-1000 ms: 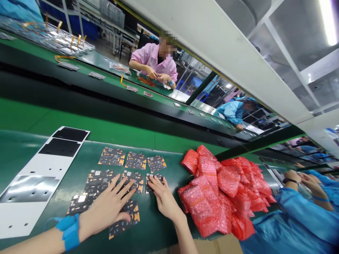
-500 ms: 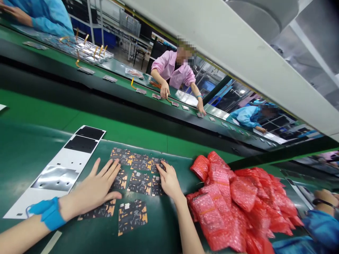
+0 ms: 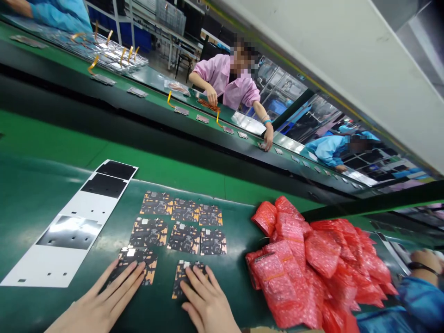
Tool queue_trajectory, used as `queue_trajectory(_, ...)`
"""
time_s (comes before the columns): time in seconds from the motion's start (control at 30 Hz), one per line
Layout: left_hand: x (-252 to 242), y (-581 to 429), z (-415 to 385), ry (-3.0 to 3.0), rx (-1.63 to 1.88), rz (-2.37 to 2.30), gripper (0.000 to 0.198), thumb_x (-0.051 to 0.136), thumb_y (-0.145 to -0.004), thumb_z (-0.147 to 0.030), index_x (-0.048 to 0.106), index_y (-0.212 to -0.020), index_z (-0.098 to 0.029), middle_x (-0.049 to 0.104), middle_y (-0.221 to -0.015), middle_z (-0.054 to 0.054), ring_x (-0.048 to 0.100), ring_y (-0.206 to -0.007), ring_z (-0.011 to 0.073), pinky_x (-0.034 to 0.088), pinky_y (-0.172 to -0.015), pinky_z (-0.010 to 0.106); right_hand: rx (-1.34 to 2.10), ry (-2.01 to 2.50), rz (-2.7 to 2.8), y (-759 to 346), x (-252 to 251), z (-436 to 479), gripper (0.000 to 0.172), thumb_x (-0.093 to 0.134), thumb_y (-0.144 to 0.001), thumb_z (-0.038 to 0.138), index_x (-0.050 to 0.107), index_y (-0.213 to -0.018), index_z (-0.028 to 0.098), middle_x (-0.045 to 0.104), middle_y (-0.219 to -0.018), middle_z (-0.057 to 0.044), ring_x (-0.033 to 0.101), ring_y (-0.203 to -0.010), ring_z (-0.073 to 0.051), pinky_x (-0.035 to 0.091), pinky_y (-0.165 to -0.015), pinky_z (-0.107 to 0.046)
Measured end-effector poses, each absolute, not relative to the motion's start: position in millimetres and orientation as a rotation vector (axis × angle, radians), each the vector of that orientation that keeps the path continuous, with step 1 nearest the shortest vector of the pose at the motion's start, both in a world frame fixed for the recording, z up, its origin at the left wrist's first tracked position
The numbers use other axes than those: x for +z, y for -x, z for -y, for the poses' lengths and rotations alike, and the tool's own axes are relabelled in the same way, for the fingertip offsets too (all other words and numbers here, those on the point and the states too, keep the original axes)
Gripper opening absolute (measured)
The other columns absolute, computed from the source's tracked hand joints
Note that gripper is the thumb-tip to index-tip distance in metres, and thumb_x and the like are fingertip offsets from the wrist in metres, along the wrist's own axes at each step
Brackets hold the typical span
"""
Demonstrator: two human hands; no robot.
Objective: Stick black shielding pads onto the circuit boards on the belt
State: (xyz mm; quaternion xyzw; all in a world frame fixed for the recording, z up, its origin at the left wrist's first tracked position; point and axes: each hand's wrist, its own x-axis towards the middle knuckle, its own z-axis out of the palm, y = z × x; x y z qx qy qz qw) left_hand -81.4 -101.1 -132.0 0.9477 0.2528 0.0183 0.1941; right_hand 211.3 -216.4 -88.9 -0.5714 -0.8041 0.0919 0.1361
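Several black and orange circuit boards lie in rows on the green table (image 3: 243, 277). My left hand (image 3: 107, 296) rests with fingers stretched over the lower left circuit board (image 3: 150, 263), covering part of it. Spread fingers of my right hand (image 3: 206, 296) lie on the lower right circuit board (image 3: 178, 277), hiding much of its right side. Above them sit a middle-row circuit board (image 3: 183, 238) and a back-row circuit board (image 3: 156, 203), with others alongside, none touched by my hands.
A white sheet with black and silver stickers (image 3: 88, 208) lies to the left. Red bubble-wrap bags (image 3: 294, 268) are heaped on the right, beside a co-worker's blue sleeve (image 3: 418, 296). Beyond a green belt (image 3: 166, 157), a person in pink (image 3: 229, 78) handles small parts.
Both hands have moved down from the upper rows onto the two lowest boards. The lower right board has shifted to the right. Across the line, the person in pink has moved a hand.
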Motion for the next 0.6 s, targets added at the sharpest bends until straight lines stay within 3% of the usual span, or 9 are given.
queue_trajectory(0.1,-132.8,75.6,102.3,-2.611,-0.033,-0.733,0.101,0.041,-0.068,-0.095,0.015,-0.147,-0.038,0.032,-0.155,0.001,0.031,-0.145,0.0338,0.022,-0.122,0.055,0.230,1.705,2.311,-211.0,-86.3,214.2,0.038,0.054,-0.099,0.032,0.059,-0.136,0.022,0.053,-0.147,-0.004,0.056,-0.132,-0.026,0.044,-0.113,-0.045)
queue_trajectory(0.17,-133.1,74.4,103.8,-2.621,-0.023,-0.749,0.102,0.040,-0.067,-0.095,0.017,-0.147,-0.036,0.033,-0.154,0.003,0.031,-0.144,0.0369,0.026,-0.120,0.059,0.238,1.725,2.312,-203.6,-84.8,208.6,0.040,0.053,-0.100,0.033,0.058,-0.137,0.022,0.052,-0.148,-0.004,0.056,-0.131,-0.027,0.046,-0.111,-0.046)
queue_trajectory(0.27,-131.1,77.5,107.2,-2.691,0.067,-0.702,0.102,0.039,-0.070,-0.094,0.017,-0.149,-0.034,0.035,-0.154,0.004,0.036,-0.143,0.0347,0.016,-0.124,0.056,0.270,1.752,2.290,-191.8,-85.5,199.7,0.040,0.052,-0.100,0.033,0.057,-0.139,0.023,0.051,-0.149,-0.002,0.055,-0.132,-0.028,0.047,-0.110,-0.048)
queue_trajectory(0.37,-119.3,74.7,105.8,-2.822,0.248,-0.638,0.099,0.038,-0.074,-0.092,0.020,-0.153,-0.034,0.042,-0.152,0.002,0.040,-0.141,0.0259,0.000,-0.127,0.040,0.267,1.735,2.288,-190.0,-89.2,190.2,0.042,0.051,-0.100,0.027,0.054,-0.142,0.024,0.047,-0.152,-0.003,0.051,-0.136,-0.028,0.048,-0.109,-0.050)
queue_trajectory(0.43,-108.3,63.8,96.6,-2.910,0.377,-0.611,0.088,0.039,-0.081,-0.086,0.031,-0.152,-0.035,0.046,-0.149,0.000,0.044,-0.138,0.0211,-0.007,-0.125,0.034,0.218,1.765,2.269,-193.7,-93.2,180.5,0.049,0.051,-0.099,0.022,0.047,-0.147,0.020,0.040,-0.156,-0.008,0.044,-0.141,-0.031,0.047,-0.109,-0.054)
queue_trajectory(0.5,-100.5,48.3,79.7,-2.961,0.499,-0.696,0.074,0.040,-0.087,-0.079,0.048,-0.145,-0.033,0.050,-0.147,0.002,0.048,-0.135,0.0221,-0.009,-0.124,0.039,0.174,1.829,2.230,-197.9,-97.9,168.1,0.058,0.054,-0.097,0.023,0.039,-0.152,0.014,0.031,-0.159,-0.016,0.035,-0.145,-0.036,0.043,-0.110,-0.059)
queue_trajectory(0.6,-100.7,29.7,48.9,-3.015,0.519,-0.826,0.073,0.036,-0.090,-0.075,0.060,-0.136,-0.024,0.050,-0.147,0.007,0.047,-0.134,0.0283,-0.010,-0.123,0.044,0.199,1.842,2.249,-200.6,-103.7,150.5,0.066,0.061,-0.095,0.028,0.035,-0.154,0.013,0.030,-0.159,-0.019,0.033,-0.145,-0.038,0.039,-0.111,-0.063)
